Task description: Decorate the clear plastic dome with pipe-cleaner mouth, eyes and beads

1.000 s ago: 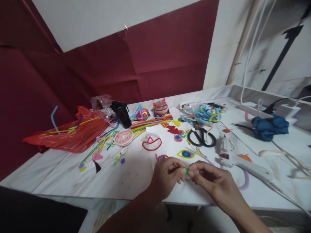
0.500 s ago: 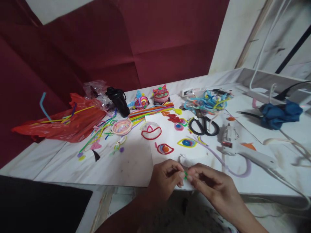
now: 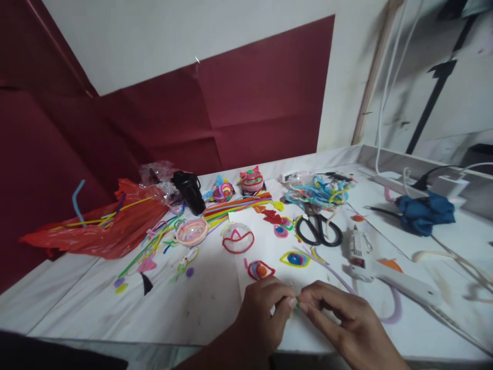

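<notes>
My left hand (image 3: 267,311) and my right hand (image 3: 339,318) meet over the table's front part, fingertips pinched together. Between them is a small green piece (image 3: 297,302), mostly covered by the fingers; it could be a bit of pipe cleaner, but its kind is not clear. Just beyond my left hand lies a red-outlined eye shape with an orange centre (image 3: 261,270). A yellow-outlined eye shape with a blue centre (image 3: 295,259) sits behind my right hand. Both rest on a white paper sheet (image 3: 241,277). Farther back on it is a clear disc with a red mouth-like outline (image 3: 239,240).
Black-handled scissors (image 3: 319,229) and a white glue gun (image 3: 385,272) with its cord lie to the right. Several coloured pipe cleaners (image 3: 231,208), a red plastic bag (image 3: 111,226), a small bowl (image 3: 191,232) and two decorated figures (image 3: 252,181) stand around. A blue cloth bundle (image 3: 425,213) is far right.
The view has tilted up, so the table things appear lower and more wall shows. Both hands still pinch the green piece together, with the fingers slightly shifted.
</notes>
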A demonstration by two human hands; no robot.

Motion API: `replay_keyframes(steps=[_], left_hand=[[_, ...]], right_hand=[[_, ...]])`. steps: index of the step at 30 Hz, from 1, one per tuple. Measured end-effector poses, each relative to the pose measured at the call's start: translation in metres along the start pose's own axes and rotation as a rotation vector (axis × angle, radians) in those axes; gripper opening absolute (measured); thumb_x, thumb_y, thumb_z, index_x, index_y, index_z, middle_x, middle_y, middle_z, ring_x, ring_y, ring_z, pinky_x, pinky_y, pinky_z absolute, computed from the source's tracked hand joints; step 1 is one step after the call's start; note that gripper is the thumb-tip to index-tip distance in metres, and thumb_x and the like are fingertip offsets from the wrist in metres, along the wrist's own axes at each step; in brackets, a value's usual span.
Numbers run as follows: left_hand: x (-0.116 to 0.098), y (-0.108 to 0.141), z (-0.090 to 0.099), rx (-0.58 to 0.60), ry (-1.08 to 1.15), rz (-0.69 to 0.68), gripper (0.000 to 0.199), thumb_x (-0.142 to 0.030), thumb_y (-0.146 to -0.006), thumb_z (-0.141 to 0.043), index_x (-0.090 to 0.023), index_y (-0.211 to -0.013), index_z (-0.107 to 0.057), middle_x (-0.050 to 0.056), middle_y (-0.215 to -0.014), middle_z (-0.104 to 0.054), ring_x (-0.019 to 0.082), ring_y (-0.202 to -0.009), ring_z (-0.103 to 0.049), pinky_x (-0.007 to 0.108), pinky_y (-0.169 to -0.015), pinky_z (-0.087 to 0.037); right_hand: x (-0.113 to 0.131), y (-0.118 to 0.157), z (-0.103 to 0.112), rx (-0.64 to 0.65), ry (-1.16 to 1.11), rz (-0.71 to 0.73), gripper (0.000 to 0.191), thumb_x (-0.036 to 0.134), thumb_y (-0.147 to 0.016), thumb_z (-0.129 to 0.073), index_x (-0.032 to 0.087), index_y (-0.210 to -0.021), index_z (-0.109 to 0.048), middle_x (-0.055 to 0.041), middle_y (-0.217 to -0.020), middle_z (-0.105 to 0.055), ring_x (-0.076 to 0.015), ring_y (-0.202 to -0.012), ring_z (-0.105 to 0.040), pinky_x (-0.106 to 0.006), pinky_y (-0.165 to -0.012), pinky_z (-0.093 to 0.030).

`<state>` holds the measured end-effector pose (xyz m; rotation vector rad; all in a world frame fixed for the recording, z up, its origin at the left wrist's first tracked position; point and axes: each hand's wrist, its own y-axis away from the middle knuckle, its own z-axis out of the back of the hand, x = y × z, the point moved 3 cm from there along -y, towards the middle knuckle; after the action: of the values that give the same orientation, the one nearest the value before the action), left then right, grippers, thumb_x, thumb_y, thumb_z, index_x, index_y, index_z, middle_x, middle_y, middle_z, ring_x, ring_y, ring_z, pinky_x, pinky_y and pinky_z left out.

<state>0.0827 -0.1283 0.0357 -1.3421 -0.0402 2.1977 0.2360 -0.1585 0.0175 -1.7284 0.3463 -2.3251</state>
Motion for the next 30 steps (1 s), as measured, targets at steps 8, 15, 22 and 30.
replay_keyframes(steps=[8, 15, 22, 30], left_hand=[[-0.004, -0.017, 0.010, 0.138, 0.023, -0.022, 0.021, -0.026, -0.085, -0.058, -0.033, -0.075, -0.075, 0.004, -0.059, -0.067, 0.022, -0.058, -0.062, 0.035, -0.062, -0.047], [-0.006, -0.025, 0.010, 0.163, 0.009, -0.046, 0.021, -0.026, -0.085, -0.058, -0.030, -0.071, -0.072, 0.004, -0.058, -0.063, 0.021, -0.062, -0.058, 0.035, -0.064, -0.044], [0.018, -0.045, 0.020, 0.073, 0.173, 0.154, 0.016, -0.031, -0.078, -0.063, -0.019, -0.068, -0.066, 0.001, -0.053, -0.059, 0.013, -0.051, -0.054, 0.025, -0.052, -0.042], [0.045, -0.071, 0.005, 0.050, 0.499, 0.392, 0.031, -0.041, -0.064, -0.076, -0.014, -0.073, -0.062, 0.003, -0.060, -0.069, 0.014, -0.049, -0.064, 0.024, -0.049, -0.052]], right_hand=[[-0.004, -0.006, 0.006, -0.033, 0.003, -0.070, 0.024, 0.047, -0.081, -0.062, 0.026, -0.069, -0.065, -0.0005, -0.065, -0.062, -0.0203, -0.063, -0.059, -0.027, -0.053, -0.046], [-0.002, -0.002, 0.006, -0.057, 0.002, -0.038, 0.025, 0.045, -0.087, -0.058, 0.024, -0.075, -0.064, -0.0005, -0.071, -0.063, -0.0177, -0.067, -0.058, -0.026, -0.058, -0.045], [-0.007, 0.004, 0.029, -0.132, 0.133, -0.028, 0.019, 0.042, -0.088, -0.059, 0.024, -0.087, -0.067, -0.0038, -0.082, -0.067, -0.0184, -0.075, -0.062, -0.026, -0.062, -0.050], [-0.012, 0.008, 0.033, -0.109, 0.175, -0.055, 0.020, 0.043, -0.089, -0.057, 0.025, -0.087, -0.065, -0.0027, -0.080, -0.066, -0.0171, -0.071, -0.062, -0.023, -0.051, -0.047]])
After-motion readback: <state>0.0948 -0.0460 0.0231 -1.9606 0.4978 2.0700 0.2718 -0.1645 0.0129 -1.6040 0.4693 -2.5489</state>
